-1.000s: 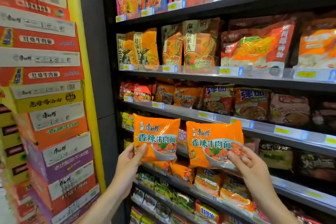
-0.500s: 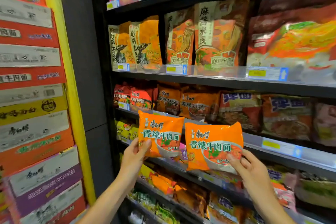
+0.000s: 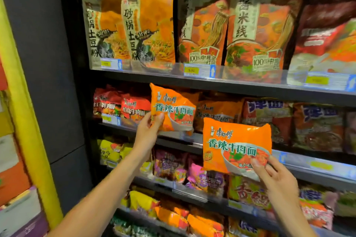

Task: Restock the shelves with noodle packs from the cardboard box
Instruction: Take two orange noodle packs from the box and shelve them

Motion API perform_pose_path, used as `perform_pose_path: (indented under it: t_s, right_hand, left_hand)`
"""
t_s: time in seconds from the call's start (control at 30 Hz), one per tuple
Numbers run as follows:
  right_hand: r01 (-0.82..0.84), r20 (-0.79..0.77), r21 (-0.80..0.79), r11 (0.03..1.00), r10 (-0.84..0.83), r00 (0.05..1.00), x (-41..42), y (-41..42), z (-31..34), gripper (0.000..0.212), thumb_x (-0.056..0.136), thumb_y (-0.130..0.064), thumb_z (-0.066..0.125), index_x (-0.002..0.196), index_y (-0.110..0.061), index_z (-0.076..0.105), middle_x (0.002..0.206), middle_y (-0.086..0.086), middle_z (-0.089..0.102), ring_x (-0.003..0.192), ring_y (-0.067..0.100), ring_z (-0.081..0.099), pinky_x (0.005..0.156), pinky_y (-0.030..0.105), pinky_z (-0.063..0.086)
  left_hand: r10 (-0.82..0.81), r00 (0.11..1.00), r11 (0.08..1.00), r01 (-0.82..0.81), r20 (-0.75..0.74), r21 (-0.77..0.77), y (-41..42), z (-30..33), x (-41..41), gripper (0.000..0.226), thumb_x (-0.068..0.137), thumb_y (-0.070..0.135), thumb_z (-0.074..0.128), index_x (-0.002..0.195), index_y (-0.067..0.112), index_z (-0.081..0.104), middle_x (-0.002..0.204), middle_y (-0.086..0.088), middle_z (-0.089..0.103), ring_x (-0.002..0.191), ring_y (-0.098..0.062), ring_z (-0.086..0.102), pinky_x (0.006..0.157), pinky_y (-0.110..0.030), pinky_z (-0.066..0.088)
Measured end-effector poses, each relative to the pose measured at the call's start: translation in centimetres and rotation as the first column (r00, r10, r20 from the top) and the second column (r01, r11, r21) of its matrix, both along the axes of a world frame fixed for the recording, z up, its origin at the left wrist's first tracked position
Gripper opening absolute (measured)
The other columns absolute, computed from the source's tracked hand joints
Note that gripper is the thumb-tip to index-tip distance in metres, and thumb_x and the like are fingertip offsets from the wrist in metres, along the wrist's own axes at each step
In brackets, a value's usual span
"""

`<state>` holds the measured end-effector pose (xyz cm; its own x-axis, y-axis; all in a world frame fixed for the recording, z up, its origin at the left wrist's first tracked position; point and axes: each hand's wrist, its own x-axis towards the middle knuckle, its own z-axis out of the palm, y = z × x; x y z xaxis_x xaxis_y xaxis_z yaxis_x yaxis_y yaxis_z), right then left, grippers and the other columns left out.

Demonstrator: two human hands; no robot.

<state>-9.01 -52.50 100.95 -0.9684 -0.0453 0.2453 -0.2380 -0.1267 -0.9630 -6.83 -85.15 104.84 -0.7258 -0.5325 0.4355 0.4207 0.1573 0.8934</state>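
Note:
My left hand (image 3: 149, 131) grips an orange noodle pack (image 3: 173, 108) by its lower left corner and holds it tilted against the second shelf (image 3: 212, 86), in front of matching orange packs (image 3: 217, 112). My right hand (image 3: 277, 177) pinches a second orange noodle pack (image 3: 236, 144) at its lower right corner. That pack hangs in the air in front of the shelves, lower and closer to me than the first. No cardboard box for the task is in view between my arms.
Tall noodle bags (image 3: 150, 29) fill the upper shelf, red packs (image 3: 123, 107) sit left of the orange ones, and purple (image 3: 173, 165) and yellow packs (image 3: 109, 152) lie below. A dark pillar (image 3: 48, 82) and stacked noodle cartons (image 3: 17, 208) stand at the left.
I have come closer to the shelves. My left hand has lifted its pack up and forward to the second shelf. My right hand's pack stays lower, apart from the other.

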Motion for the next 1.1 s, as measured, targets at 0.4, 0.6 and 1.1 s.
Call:
perform_pose_path:
  t_s: [0.4,0.6,1.1]
  right_hand:
    - [0.113,-0.092,0.04,0.993,-0.109,0.99,0.2,-1.4,1.0,0.035,0.077,-0.047,0.078,0.11,-0.039,0.068,0.114,-0.012,0.069,0.111,0.005,0.061,0.096,0.035,0.047]
    - [0.083,-0.195,0.086,0.993,-0.065,0.979,-0.5,-2.4,3.8,0.03,0.089,-0.035,0.068,0.118,-0.031,0.066,0.105,-0.005,0.076,0.102,0.01,0.071,0.09,0.037,0.053]
    - [0.161,-0.207,0.425,0.891,-0.077,0.975,-9.7,-5.9,6.5,0.033,0.089,-0.031,0.071,0.076,-0.011,0.049,0.066,0.0,0.057,0.064,0.017,0.055,0.057,0.029,0.04]
  left_hand:
    - [0.107,0.988,0.874,-0.042,0.109,-0.485,-3.4,0.2,-6.4,0.022,0.1,0.035,0.056,0.118,0.022,0.057,0.103,0.011,0.066,0.093,-0.005,0.062,0.074,-0.018,0.045]
    - [0.365,0.929,0.576,-0.177,0.057,-0.798,-3.6,-0.3,-6.7,0.028,0.095,0.027,0.063,0.11,0.018,0.041,0.097,-0.001,0.056,0.089,-0.025,0.062,0.067,-0.042,0.053]
    - [0.492,0.863,0.281,-0.283,-0.115,-0.917,-3.0,0.0,-5.6,0.077,0.077,0.005,0.075,0.143,0.008,0.037,0.149,-0.021,0.032,0.127,-0.041,0.046,0.09,-0.045,0.054]
